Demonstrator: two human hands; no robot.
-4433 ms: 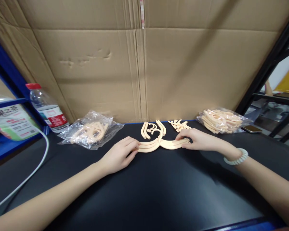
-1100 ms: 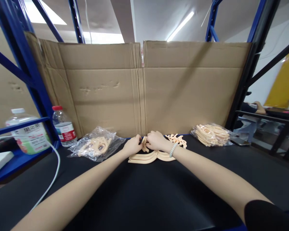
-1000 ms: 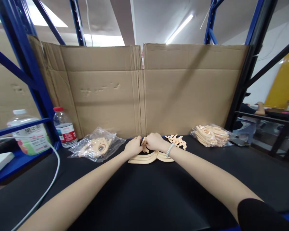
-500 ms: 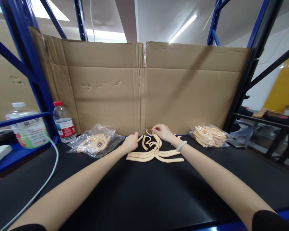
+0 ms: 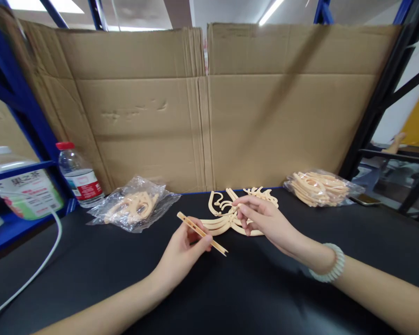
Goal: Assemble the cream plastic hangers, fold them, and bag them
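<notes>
My left hand is closed on a straight cream plastic strip, lifted a little above the black tabletop and slanting down to the right. My right hand, with a pale bead bracelet at the wrist, pinches a small cream piece I cannot make out just over a pile of curved cream plastic parts lying in the middle of the table. The two hands are a short gap apart.
A clear bag of cream parts lies at left, another bag of parts at right beside a phone. A water bottle stands at left by blue shelving. A white cable crosses the left. A cardboard wall backs the table.
My left hand has lifted a straight strip from the pile and drawn it toward me. My right hand moved nearer too and now pinches a small piece. The camera tilted downward.
</notes>
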